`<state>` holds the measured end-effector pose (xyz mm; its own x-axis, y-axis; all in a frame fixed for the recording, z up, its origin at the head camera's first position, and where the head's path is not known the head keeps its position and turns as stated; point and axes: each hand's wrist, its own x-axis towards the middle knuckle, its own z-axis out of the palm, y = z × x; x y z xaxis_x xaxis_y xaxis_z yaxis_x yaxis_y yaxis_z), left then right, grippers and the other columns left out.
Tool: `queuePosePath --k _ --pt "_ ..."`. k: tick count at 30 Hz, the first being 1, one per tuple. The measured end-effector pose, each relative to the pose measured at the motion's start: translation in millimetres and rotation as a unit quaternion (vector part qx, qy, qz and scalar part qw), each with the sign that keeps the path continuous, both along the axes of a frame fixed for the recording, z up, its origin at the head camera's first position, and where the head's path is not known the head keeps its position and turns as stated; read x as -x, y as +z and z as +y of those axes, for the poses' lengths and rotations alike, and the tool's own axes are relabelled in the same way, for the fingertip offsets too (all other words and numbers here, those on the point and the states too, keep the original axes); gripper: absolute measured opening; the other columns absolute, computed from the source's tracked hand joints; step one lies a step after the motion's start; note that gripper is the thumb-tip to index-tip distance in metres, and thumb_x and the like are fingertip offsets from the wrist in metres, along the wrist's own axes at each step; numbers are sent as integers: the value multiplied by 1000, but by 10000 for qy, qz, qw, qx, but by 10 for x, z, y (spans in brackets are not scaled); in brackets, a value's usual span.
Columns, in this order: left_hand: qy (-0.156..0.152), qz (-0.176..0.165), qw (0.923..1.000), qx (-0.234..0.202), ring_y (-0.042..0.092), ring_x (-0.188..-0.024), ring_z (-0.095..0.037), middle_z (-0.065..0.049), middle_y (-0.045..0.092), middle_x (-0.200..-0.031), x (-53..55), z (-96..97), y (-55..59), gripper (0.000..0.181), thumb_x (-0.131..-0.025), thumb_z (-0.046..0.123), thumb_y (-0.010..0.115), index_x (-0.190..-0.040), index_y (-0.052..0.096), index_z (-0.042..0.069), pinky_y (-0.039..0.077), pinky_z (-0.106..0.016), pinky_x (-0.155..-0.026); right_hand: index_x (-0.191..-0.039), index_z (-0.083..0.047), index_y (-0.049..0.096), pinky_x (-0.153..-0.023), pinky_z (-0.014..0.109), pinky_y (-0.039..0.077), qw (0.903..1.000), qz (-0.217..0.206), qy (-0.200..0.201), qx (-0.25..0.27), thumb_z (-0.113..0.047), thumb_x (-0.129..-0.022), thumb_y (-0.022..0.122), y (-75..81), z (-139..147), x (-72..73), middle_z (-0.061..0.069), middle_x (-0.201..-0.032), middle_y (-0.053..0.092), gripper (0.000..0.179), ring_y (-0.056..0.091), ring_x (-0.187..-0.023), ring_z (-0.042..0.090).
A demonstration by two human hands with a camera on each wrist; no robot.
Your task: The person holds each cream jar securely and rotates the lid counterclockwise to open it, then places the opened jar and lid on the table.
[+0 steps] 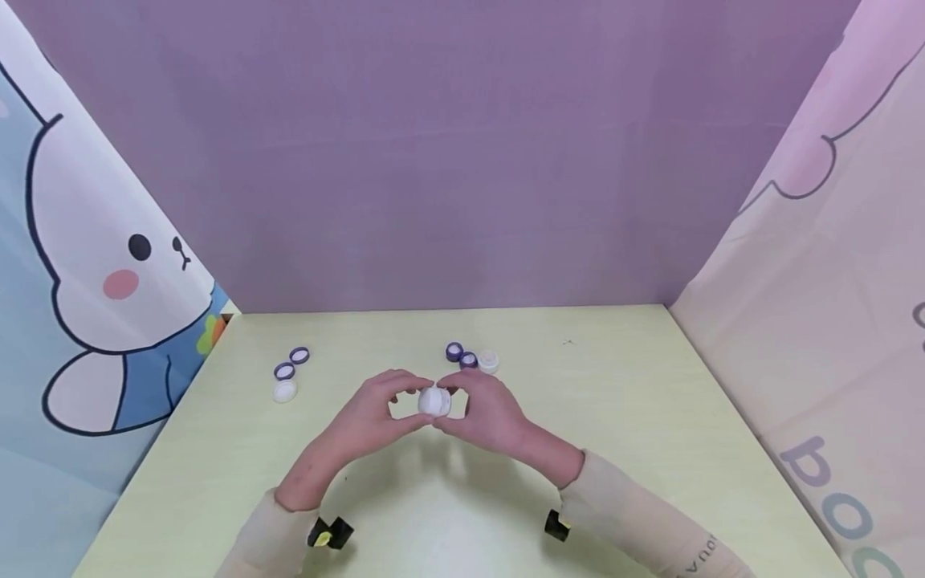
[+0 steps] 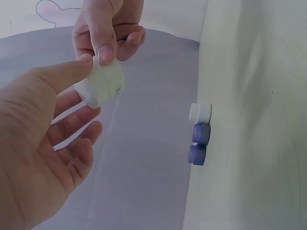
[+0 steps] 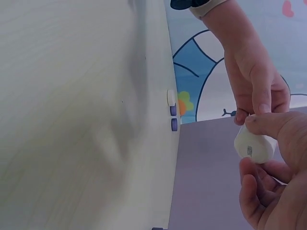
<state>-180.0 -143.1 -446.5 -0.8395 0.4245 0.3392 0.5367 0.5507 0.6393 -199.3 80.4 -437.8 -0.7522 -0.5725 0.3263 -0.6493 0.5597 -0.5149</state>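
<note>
A small white jar is held up over the table between both hands. My left hand pinches it from the left side with thumb and fingertips, and my right hand pinches it from the right. In the left wrist view the jar is tilted, with a seam round it and a small printed mark. A little printed label shows on the jar in the right wrist view. Just beyond the right hand stand a white jar and two purple jars.
On the left of the table lie a white lid and two purple-rimmed lids. A purple curtain closes off the back, and printed cloths hang at both sides.
</note>
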Motion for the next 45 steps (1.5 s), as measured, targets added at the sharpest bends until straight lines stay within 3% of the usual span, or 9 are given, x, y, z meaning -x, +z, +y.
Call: queuePosePath --k 8,13,25,37,41,45 --pt "-478 0 9983 -348 60 -88 -9 18 62 -106 4 -29 -41 37 -81 28 81 -115 66 28 51 -27 -74 -116 -15 66 -53 22 48 9952 -788 575 124 -28 -80 81 16 69 20 -6 -104 61 41 53 -54 5" --pt "-719 90 9961 -495 59 -91 -8 16 63 -107 -6 -35 -46 37 -82 22 81 -116 67 26 51 -28 -77 -115 -17 67 -54 21 48 9916 -958 870 -58 -29 -85 77 24 91 51 -10 -103 61 35 56 -57 10" --pt "-754 223 9961 -388 59 -90 -10 14 63 -109 -37 -55 -61 38 -83 20 80 -118 64 22 51 -27 -77 -110 -15 69 -52 19 46 9961 -316 729 -378 -33 -85 77 37 55 14 -9 -97 64 32 51 -55 0" --pt "-591 259 9971 392 54 -89 -10 13 56 -111 -111 -51 -68 35 -95 34 62 -124 52 17 49 -25 -75 -112 -13 67 -52 16 44 9955 177 859 -367 -31 -89 73 -10 30 -10 -4 -93 61 30 49 -55 -1" --pt "-566 339 9966 500 52 -87 -7 11 55 -110 -120 -38 -86 34 -97 33 60 -124 50 16 50 -26 -72 -113 -14 67 -52 15 43 9945 366 889 -415 -33 -89 73 -13 28 10 -6 -93 61 31 49 -54 -2" --pt "-524 478 9954 644 54 -87 -10 10 55 -110 -121 -17 -103 34 -96 32 60 -124 50 15 50 -26 -74 -115 -14 66 -52 17 43 9933 298 891 -675 -41 -89 71 29 30 44 -7 -96 61 38 49 -56 -2"
